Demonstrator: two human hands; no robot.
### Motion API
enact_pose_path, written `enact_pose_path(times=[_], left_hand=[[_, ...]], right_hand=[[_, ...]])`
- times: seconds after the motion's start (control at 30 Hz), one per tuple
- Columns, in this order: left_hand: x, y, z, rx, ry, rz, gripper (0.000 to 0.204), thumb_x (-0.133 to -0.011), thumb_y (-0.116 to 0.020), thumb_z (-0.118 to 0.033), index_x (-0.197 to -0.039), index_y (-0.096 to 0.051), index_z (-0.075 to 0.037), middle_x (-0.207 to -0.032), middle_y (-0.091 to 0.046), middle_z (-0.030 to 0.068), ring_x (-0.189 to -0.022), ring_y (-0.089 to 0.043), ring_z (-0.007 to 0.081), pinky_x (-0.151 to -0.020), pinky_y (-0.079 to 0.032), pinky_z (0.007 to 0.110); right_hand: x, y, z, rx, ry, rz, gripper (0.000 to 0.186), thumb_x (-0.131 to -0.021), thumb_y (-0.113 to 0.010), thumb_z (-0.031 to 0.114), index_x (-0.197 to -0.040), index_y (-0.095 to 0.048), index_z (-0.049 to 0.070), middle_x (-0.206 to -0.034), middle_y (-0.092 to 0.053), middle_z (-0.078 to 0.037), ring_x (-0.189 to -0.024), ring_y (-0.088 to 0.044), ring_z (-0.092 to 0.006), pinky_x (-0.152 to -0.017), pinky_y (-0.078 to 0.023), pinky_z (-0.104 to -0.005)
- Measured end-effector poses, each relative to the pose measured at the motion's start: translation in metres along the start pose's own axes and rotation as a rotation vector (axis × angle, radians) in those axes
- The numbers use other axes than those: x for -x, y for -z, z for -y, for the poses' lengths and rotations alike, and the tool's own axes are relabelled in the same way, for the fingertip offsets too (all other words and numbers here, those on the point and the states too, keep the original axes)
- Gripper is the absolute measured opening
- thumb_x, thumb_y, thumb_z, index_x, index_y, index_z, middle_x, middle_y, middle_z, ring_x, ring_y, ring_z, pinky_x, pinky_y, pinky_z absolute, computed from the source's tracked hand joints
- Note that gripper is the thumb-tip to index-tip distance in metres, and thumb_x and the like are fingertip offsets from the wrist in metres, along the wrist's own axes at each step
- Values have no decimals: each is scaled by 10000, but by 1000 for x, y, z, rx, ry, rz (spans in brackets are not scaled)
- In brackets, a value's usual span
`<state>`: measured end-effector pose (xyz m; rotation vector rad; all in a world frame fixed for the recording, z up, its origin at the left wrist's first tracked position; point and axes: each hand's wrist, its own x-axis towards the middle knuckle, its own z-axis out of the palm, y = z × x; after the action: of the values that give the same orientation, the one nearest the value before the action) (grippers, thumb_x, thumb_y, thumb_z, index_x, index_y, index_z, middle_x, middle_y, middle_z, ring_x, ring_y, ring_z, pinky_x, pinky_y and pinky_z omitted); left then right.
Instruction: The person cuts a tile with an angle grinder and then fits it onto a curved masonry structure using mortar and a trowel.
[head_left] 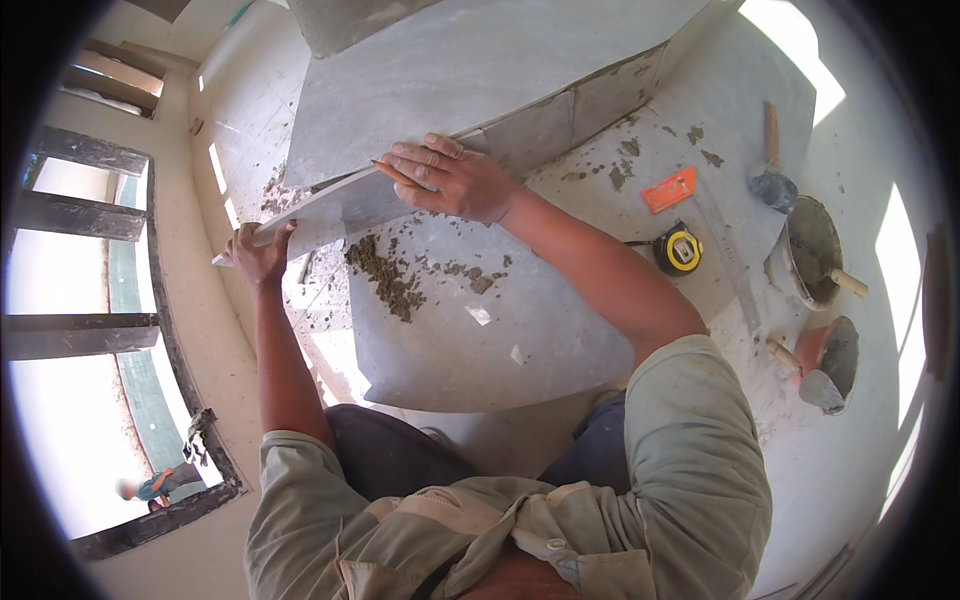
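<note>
A grey tile strip [345, 205] stands on edge along the front of a raised grey slab [400, 100], angled out at its left end. My left hand [260, 255] grips that left end, thumb on the near side and fingers over the edge. My right hand [458, 187] rests on the strip's top edge, a brown pencil [390, 173] held between its fingers and pointing left. Farther right, grey tiles [610, 100] line the front of the step. Crumbled mortar [385, 278] lies below the strip on a lower grey slab [450, 350].
Right of my right forearm lie a yellow-black tape measure [680, 249], an orange flat tool [669, 190], a long straightedge [730, 260] and a mallet [772, 185]. Two buckets [815, 245] stand beyond, one with a trowel [822, 392]. A barred window opening [85, 330] is at left; a person [165, 485] shows outside.
</note>
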<state>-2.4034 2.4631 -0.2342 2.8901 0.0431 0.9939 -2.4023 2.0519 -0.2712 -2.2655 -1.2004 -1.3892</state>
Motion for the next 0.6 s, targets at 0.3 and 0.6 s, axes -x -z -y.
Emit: enact_pose_path(times=[0.3, 0.6], left_hand=[[4, -2, -1, 19, -7, -51, 847, -572, -823, -793, -918, -713, -27, -971, -704, 144, -1059, -593, 380, -1068, -325, 534], [-4, 2, -12, -56, 94, 27, 864, -531, -856, -776, -960, -746, -33, -1032, -716, 144, -1078, -615, 375, -1052, -385, 516]], right_hand=[[-2, 13, -7, -100, 3, -35, 180, -988, -643, 216, -1163, -601, 213, -1482, -562, 4, -1407, -492, -192, -1202, -405, -393], [12, 81, -79, -355, -287, 12, 395, -736, -860, 145, -1060, -649, 64, -1066, -686, -114, -968, -684, -276, -849, -601, -389]])
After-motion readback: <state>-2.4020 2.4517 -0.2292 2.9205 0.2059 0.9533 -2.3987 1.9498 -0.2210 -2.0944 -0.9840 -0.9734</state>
